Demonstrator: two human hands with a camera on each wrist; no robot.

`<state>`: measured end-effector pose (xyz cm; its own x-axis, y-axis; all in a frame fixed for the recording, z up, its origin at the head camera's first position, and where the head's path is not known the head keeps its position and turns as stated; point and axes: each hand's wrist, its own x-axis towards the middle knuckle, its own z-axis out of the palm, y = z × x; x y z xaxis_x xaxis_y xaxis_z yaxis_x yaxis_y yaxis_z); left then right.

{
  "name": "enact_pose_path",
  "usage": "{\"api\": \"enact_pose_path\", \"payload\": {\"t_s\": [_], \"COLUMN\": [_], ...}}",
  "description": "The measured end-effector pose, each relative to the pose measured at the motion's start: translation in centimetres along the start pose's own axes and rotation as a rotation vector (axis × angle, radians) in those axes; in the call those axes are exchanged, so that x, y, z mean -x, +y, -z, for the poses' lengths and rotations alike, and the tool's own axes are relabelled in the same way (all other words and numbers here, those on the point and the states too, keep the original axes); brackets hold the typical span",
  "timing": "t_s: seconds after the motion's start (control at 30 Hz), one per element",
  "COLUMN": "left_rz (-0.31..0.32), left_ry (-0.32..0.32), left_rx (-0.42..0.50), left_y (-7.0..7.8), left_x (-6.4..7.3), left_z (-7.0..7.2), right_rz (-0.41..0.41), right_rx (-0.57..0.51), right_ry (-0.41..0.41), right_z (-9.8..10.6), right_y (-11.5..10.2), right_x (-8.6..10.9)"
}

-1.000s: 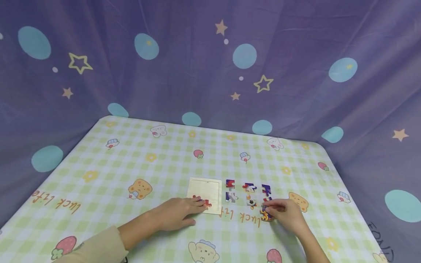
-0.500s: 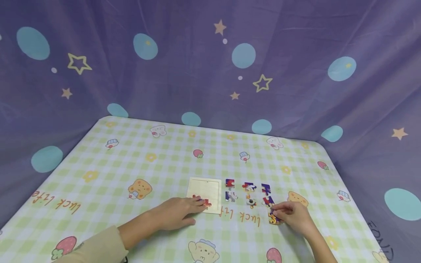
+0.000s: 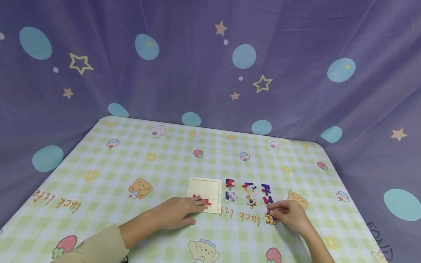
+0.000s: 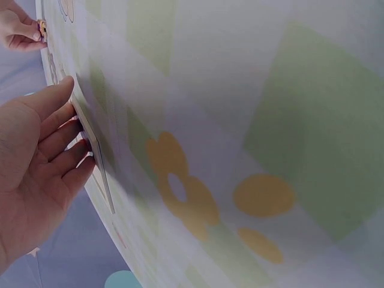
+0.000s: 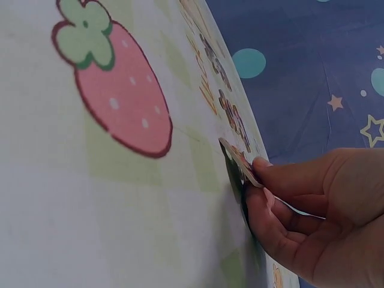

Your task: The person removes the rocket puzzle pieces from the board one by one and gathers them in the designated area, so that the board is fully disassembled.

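My left hand [image 3: 177, 212] rests on the near left part of a square wooden puzzle tray [image 3: 214, 186], fingers extended over its edge. Beside those fingertips, red puzzle pieces [image 3: 207, 202] lie inside the tray, partly covered. At the right, my right hand [image 3: 291, 215] pinches a purple and yellow puzzle piece [image 3: 270, 219] between thumb and fingers. In the right wrist view that puzzle piece [image 5: 239, 159] is tilted, one edge raised off the cloth. Just beyond it lies a red and purple puzzle piece [image 3: 267, 200], partly hidden by the fingers.
Several loose puzzle pieces lie in columns right of the tray, among them a red one [image 3: 230, 183], a grey and white one [image 3: 231, 196] and a white and purple one [image 3: 249, 187]. A green checked tablecloth [image 3: 174, 164] covers the table; a purple curtain [image 3: 197, 73] hangs behind.
My right hand moved right and slightly nearer with the purple and yellow puzzle piece, separating it from the piece beyond, then shifted slightly back left. My left hand has stayed in place.
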<state>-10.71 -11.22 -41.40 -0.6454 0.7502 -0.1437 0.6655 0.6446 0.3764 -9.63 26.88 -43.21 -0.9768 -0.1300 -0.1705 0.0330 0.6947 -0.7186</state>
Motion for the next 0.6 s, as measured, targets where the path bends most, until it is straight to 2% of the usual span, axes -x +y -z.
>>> {"api": "enact_pose_path", "payload": {"t_s": [0.27, 0.37, 0.6], "left_rz": [0.003, 0.007, 0.011], "left_ry": [-0.002, -0.001, 0.023], "left_rx": [0.005, 0.013, 0.074], "left_y": [0.02, -0.06, -0.24], "left_x": [-0.04, -0.13, -0.24], "left_z": [0.02, -0.08, -0.16], "right_rz": [-0.072, -0.080, 0.021], "right_rx": [0.087, 0.100, 0.145], "right_ry": [0.143, 0.166, 0.253], "right_z": [-0.22, -0.12, 0.33], "right_y": [-0.01, -0.02, -0.38], "right_x": [-0.04, 0.06, -0.21]}}
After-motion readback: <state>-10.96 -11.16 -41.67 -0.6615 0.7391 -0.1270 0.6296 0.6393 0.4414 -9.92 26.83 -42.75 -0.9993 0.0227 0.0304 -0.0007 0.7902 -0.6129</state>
